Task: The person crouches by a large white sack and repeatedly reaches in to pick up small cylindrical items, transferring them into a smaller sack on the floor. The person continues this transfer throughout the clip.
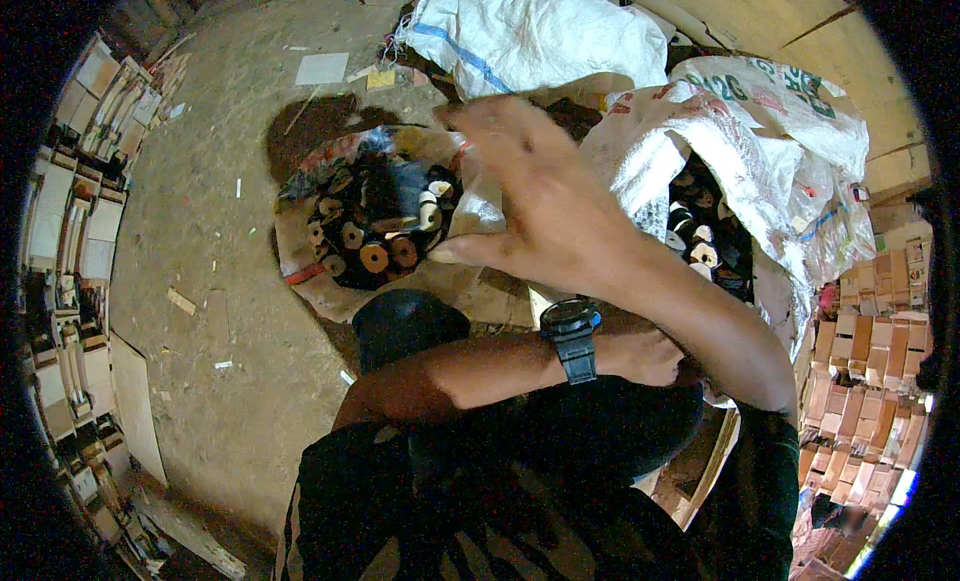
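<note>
Right grip [550,196]: mine, blurred, thumb and fingers spread wide, seemingly nothing between them; it hovers over the right side of an open bag [345,299].
Left grip [640,358]: fingers curled in, close beneath my right forearm [700,316], black watch [572,346] at the wrist; I cannot tell whether it holds anything.
Spools [374,257]: heaped inside the open bag, dark-sided, round tan ends with centre holes; one whiter piece [430,213] beside my thumb.
Floor [215,381]: brown, scattered with scraps, under the bag.
White sack [735,151]: gaping at the right, showing similar pieces [704,253].
Spool feel: I judge each light and stiff, the wound sides perhaps slippery; best pinched around the barrel or across both ends.
Bag feel: soft, crumpling, probably heavy when full; best gathered at the rim.
</note>
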`<move>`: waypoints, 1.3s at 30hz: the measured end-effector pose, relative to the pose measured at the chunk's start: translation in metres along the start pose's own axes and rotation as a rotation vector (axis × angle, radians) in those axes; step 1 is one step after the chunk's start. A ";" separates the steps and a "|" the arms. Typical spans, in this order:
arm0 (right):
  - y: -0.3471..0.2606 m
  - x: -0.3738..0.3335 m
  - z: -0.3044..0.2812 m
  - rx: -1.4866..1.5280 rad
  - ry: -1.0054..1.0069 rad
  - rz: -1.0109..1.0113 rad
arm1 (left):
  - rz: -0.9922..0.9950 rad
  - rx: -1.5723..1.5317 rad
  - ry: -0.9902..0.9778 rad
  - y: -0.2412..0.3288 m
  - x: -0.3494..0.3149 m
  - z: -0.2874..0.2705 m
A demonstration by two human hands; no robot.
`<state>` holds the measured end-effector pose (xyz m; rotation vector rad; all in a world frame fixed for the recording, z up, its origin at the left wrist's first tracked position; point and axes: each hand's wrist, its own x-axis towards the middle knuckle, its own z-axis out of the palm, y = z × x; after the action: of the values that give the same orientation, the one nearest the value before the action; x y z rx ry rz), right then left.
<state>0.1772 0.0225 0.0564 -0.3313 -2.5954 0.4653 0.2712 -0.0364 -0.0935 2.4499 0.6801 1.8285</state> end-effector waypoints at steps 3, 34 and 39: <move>0.001 -0.029 -0.038 -0.114 0.013 0.102 | -0.191 -0.085 -0.156 0.004 0.022 -0.021; 0.029 -0.296 -0.139 -0.571 -0.425 0.783 | -0.468 -0.503 -0.553 -0.005 0.071 -0.070; 0.013 -0.238 -0.154 -0.343 -0.029 0.721 | -0.466 -0.485 -0.473 -0.004 0.059 -0.063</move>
<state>0.4592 0.0013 0.0807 -1.4024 -2.5104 0.2450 0.2256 -0.0276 -0.0209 2.0539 0.6097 1.0394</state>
